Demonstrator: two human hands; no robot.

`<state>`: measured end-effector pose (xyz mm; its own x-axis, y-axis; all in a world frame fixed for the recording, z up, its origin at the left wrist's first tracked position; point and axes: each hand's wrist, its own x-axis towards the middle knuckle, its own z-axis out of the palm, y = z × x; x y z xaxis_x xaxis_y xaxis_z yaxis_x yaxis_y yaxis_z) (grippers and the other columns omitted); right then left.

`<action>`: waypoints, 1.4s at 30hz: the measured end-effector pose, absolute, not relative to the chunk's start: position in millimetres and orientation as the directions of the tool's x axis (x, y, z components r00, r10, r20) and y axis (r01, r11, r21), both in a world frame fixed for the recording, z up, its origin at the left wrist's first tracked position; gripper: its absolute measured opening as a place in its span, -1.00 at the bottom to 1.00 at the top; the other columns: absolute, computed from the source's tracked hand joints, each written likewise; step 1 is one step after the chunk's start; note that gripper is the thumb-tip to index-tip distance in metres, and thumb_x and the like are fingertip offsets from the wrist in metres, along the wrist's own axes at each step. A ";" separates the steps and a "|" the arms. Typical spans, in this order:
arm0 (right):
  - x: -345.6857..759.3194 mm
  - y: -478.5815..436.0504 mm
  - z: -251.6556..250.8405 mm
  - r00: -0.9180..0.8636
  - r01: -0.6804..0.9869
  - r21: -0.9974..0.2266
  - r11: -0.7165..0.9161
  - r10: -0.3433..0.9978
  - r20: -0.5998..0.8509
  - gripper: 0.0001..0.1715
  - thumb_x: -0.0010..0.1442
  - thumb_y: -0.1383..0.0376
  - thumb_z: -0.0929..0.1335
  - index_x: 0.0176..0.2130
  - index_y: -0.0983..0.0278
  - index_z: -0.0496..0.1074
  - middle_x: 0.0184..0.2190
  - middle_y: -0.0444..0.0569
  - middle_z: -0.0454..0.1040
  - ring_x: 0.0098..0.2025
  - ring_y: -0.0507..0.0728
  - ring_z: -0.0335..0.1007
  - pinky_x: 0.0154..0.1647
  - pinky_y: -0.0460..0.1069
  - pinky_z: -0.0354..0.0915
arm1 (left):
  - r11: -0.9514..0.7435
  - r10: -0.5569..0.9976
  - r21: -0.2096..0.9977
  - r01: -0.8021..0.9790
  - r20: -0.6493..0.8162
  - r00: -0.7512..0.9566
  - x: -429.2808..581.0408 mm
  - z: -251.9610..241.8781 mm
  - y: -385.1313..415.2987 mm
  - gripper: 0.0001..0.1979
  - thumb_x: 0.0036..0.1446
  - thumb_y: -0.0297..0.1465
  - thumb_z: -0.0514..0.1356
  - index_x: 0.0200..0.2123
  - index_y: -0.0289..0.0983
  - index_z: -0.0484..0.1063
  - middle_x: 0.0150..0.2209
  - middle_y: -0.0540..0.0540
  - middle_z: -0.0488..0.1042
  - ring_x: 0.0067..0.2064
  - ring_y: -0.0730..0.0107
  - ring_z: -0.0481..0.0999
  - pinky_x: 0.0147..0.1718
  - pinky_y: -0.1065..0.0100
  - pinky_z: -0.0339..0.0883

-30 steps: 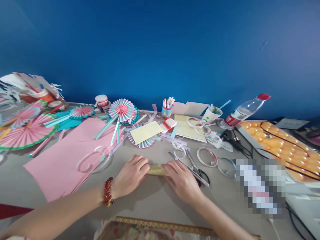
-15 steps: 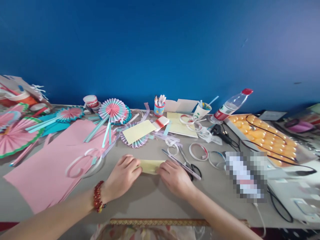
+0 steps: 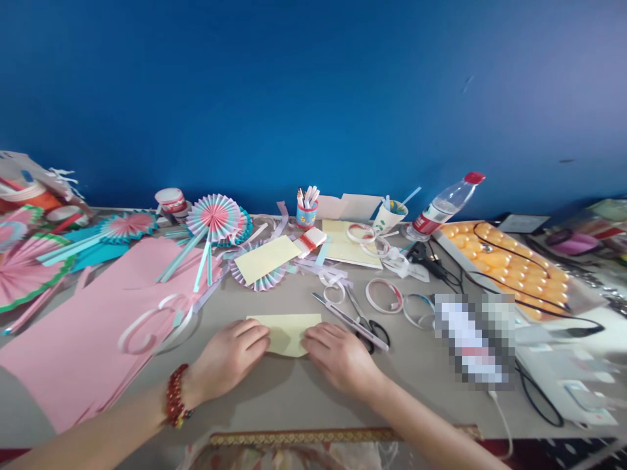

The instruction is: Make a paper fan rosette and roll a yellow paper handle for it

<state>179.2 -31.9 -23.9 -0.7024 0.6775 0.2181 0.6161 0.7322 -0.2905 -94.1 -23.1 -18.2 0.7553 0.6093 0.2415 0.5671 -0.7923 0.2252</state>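
Observation:
A pale yellow sheet of paper [image 3: 288,329] lies flat on the grey table [image 3: 294,385] in front of me. My left hand [image 3: 228,359], with a red bead bracelet at the wrist, rests fingers down on the sheet's left part. My right hand [image 3: 337,356] presses on its right part. The fingers of both hands lie curled over the paper's near edge. A pair of scissors [image 3: 360,321] lies just right of my right hand.
Large pink sheets [image 3: 88,320] cover the left of the table, with folded paper fans [image 3: 215,219] behind. Paper rings [image 3: 386,295], a pen cup [image 3: 306,209], a paper cup [image 3: 386,217] and a tilted water bottle [image 3: 443,199] stand farther back. Cables and an orange tray [image 3: 509,267] lie at right.
The yellow paper was a narrow folded strip between my hands; now it lies spread wider and flat. My hands have moved slightly apart and toward me.

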 end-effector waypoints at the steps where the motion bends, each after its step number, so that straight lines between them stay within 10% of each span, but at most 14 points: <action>1: 180.2 -32.8 -24.6 -0.700 0.614 -0.294 0.732 0.678 0.227 -0.81 0.30 0.40 0.28 -0.11 0.27 0.43 -0.16 0.05 0.52 -0.10 0.17 0.40 -0.02 0.07 0.31 | -0.794 0.607 0.228 0.564 0.244 0.756 -95.0 -18.1 -24.1 -0.82 0.34 -0.52 0.04 -0.14 -0.29 0.43 -0.12 -0.12 0.50 -0.06 0.21 0.44 -0.06 0.20 0.36; 12: 211.3 -40.5 -14.4 -0.551 0.675 -0.311 0.669 0.738 0.389 -0.77 0.33 0.24 0.28 -0.04 0.17 0.44 -0.11 0.02 0.57 -0.09 0.23 0.48 -0.07 0.12 0.40 | -0.792 0.611 0.203 0.576 0.249 0.752 -95.7 -21.8 -26.0 -0.83 0.30 -0.51 0.05 -0.16 -0.26 0.43 -0.07 -0.15 0.48 -0.03 0.19 0.42 -0.09 0.19 0.40; 20: 345.2 -64.3 -6.3 0.023 0.975 0.190 -0.116 0.902 0.431 -0.65 0.25 0.27 0.24 0.02 0.24 0.38 -0.17 0.17 0.53 -0.09 0.41 0.39 -0.13 0.25 0.29 | -0.789 0.611 0.236 0.567 0.201 0.766 -96.3 -21.7 -24.8 -0.80 0.22 -0.59 0.07 -0.16 -0.27 0.41 -0.05 -0.15 0.46 -0.02 0.16 0.38 -0.07 0.15 0.37; 25: 372.1 -56.9 -8.0 -0.088 0.966 0.257 -0.013 0.921 0.379 -0.69 0.21 0.39 0.23 -0.11 0.16 0.45 -0.37 0.10 0.55 -0.23 0.32 0.44 -0.27 0.15 0.26 | -0.777 0.625 0.238 0.582 0.184 0.759 -95.5 -22.2 -24.2 -0.79 0.21 -0.60 0.07 -0.14 -0.27 0.39 -0.04 -0.14 0.44 -0.01 0.16 0.37 -0.04 0.15 0.35; 32: 357.4 26.8 75.7 0.033 0.999 -0.009 -0.044 0.575 0.817 -0.68 0.35 0.19 0.26 -0.10 0.36 0.46 -0.35 0.13 0.51 -0.24 0.18 0.44 -0.10 0.08 0.24 | -0.792 0.606 0.220 0.569 0.170 0.777 -96.2 -22.7 -24.4 -0.77 0.16 -0.59 0.12 -0.13 -0.27 0.36 -0.04 -0.16 0.44 0.00 0.14 0.36 -0.02 0.13 0.32; 36: 305.1 69.8 78.3 -0.368 0.911 0.045 0.410 0.758 0.538 -0.57 0.36 0.08 0.25 -0.02 0.34 0.43 -0.22 0.15 0.52 -0.20 0.22 0.45 -0.22 0.07 0.25 | -0.783 0.618 0.211 0.585 0.165 0.769 -94.4 -21.0 -23.6 -0.78 0.14 -0.58 0.14 -0.14 -0.25 0.35 -0.07 -0.14 0.45 -0.01 0.16 0.37 -0.03 0.15 0.32; 42: 196.1 16.2 27.5 -0.638 0.711 -0.052 0.701 0.675 0.371 -0.79 0.35 0.17 0.28 -0.11 0.20 0.44 -0.23 -0.02 0.53 -0.19 0.15 0.43 -0.19 0.00 0.31 | -0.805 0.593 0.186 0.564 0.232 0.771 -93.1 -19.5 -23.3 -0.87 0.22 -0.53 0.10 -0.19 -0.26 0.38 -0.12 -0.16 0.49 -0.07 0.20 0.43 -0.10 0.19 0.36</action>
<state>196.1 16.2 27.5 -0.6382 0.6748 0.3706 0.7111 0.7011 -0.0519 -93.1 -23.3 -19.5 0.7706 0.5934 0.2323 0.5638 -0.8048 0.1855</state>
